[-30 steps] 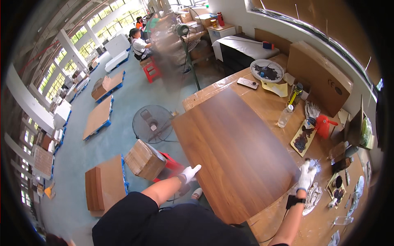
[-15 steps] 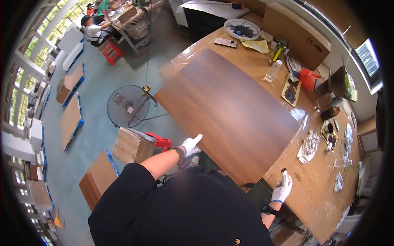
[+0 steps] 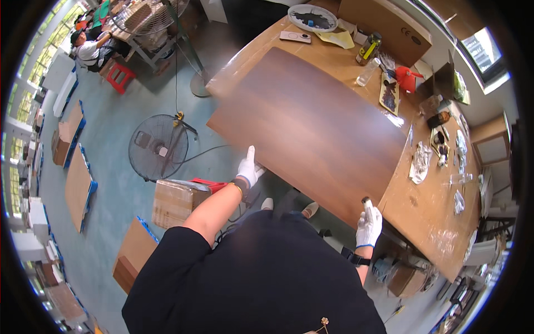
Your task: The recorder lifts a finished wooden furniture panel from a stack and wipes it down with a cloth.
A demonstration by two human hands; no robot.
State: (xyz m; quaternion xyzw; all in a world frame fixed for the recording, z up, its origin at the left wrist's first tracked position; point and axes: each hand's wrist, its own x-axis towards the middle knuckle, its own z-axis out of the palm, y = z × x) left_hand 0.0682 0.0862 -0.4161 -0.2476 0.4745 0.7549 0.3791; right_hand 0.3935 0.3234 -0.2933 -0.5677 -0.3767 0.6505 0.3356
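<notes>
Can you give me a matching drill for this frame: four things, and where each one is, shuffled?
Things:
1. left hand
2. right hand
3. floor fan
4. round tray

Places:
A. far end of the workbench
B. on the floor, left of the dark wood panel
C. at the panel's near right corner, gripping a small cylinder
D. on the panel's near left edge

Pairs: 1-D, 2-C, 3-B, 4-A

One head-worn fisheye view looks steeply down — over the person's own shoulders. It faces the tabletop (image 3: pixel 439 206) and floor (image 3: pixel 117 139), close to the board (image 3: pixel 311 122).
</notes>
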